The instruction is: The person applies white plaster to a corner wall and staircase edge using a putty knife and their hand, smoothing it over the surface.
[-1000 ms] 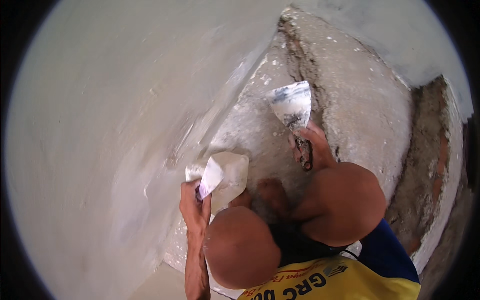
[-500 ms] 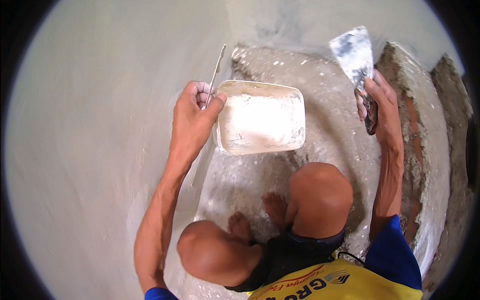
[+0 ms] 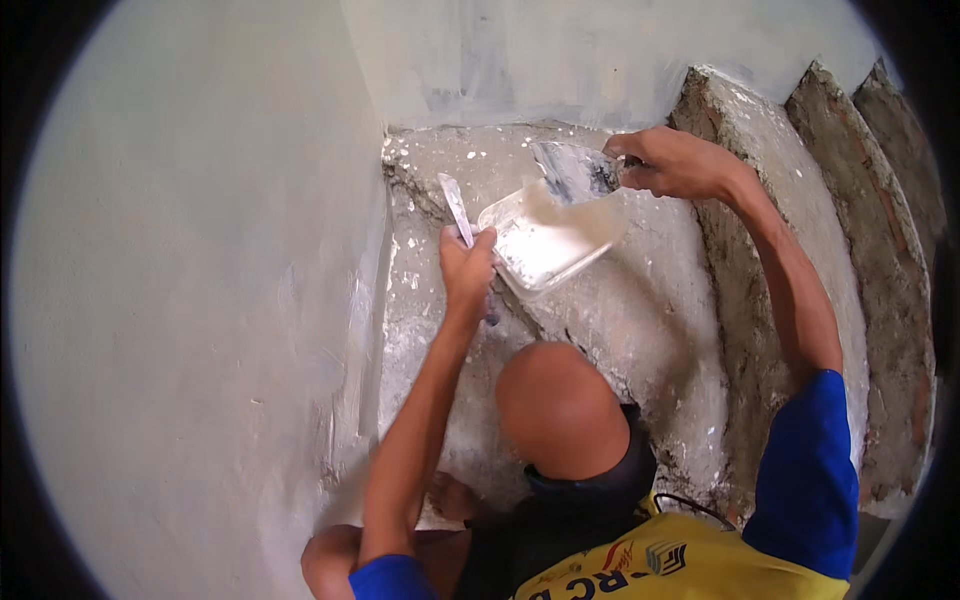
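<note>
My left hand (image 3: pixel 466 268) is closed around a narrow putty knife (image 3: pixel 455 203), its pale blade pointing up and away from me. The thumb of that hand also grips the left rim of a white plastic tub (image 3: pixel 572 270), which is tilted and smeared with white paste inside. A wide putty knife (image 3: pixel 572 172), its metal blade streaked with white and grey, is in my closed right hand (image 3: pixel 682 163). Its blade lies over the tub's far rim, slightly blurred; whether it touches the rim I cannot tell. The right fingers partly hide the dark handle.
Rough concrete steps (image 3: pixel 760 170) rise on the right, with crumbly, brick-flecked edges. A smooth grey plastered wall (image 3: pixel 200 280) stands at the left, and another wall (image 3: pixel 520 60) closes off the far side. My bent knee (image 3: pixel 560 410) is just below the tub.
The view has shifted. The wide putty knife has come left from beside the tub to its far rim. The tub now tilts and sits further from my body, with my left hand still on it.
</note>
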A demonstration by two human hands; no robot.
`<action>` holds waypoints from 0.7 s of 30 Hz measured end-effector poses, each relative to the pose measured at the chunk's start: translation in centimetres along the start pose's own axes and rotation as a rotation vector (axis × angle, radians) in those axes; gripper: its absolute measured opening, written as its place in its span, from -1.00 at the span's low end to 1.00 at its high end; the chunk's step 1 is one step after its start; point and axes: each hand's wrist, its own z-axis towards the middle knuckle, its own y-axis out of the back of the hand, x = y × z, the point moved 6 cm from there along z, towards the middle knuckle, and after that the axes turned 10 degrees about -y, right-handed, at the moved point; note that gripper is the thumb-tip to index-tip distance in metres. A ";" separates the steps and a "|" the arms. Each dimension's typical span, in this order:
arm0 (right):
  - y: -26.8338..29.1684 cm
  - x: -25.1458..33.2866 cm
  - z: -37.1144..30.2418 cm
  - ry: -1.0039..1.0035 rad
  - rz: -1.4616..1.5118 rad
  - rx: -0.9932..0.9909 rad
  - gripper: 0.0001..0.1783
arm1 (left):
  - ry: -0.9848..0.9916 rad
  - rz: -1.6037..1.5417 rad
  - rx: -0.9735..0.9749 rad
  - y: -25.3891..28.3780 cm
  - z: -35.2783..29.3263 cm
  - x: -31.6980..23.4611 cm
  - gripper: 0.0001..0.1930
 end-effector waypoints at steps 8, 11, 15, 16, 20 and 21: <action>0.0 -0.7 -0.4 -0.412 0.010 0.320 -0.62 | 0.281 -0.217 0.015 -4.9 -6.1 1.0 -0.70; -2.8 -3.0 -0.6 -0.407 -0.010 0.361 -0.65 | 0.228 -0.030 -0.035 -4.2 -5.1 1.4 -0.62; -4.0 -4.7 -2.1 -0.455 0.341 0.196 -0.71 | -0.187 0.267 -0.181 -3.0 -2.1 -0.3 -0.70; -4.5 -4.7 -2.5 -0.474 0.502 0.160 -0.71 | -0.132 0.165 -0.123 -3.3 -2.0 0.6 -0.72; -8.4 -7.0 -2.8 -0.543 0.976 0.157 -0.64 | 0.035 0.117 0.242 -6.4 -4.8 3.6 -0.78; -8.5 -7.7 -3.0 -0.560 0.985 0.154 -0.64 | 0.044 0.117 0.259 -7.4 -5.7 2.8 -0.78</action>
